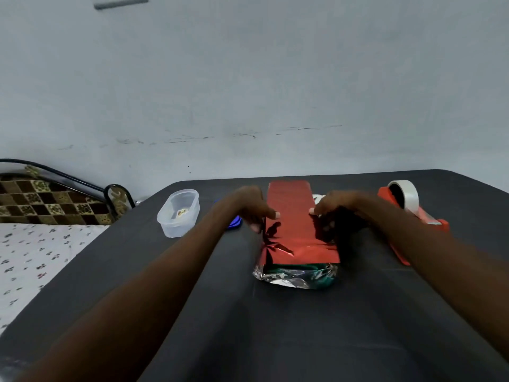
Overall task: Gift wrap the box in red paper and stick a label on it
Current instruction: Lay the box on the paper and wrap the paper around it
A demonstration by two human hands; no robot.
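The red-wrapped box [294, 230] lies mid-table, long axis pointing away from the person. The left hand [253, 209] and right hand [330, 208] flank it, the 2 gripping its sides equally near.

Head view — looks forward-down, near the table [275, 340].

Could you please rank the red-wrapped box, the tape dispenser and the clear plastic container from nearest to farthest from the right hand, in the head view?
From the right hand:
1. Red-wrapped box: touched by the fingers, just to its left.
2. Tape dispenser: to its right, on the table.
3. Clear plastic container: far left, beyond the left hand.
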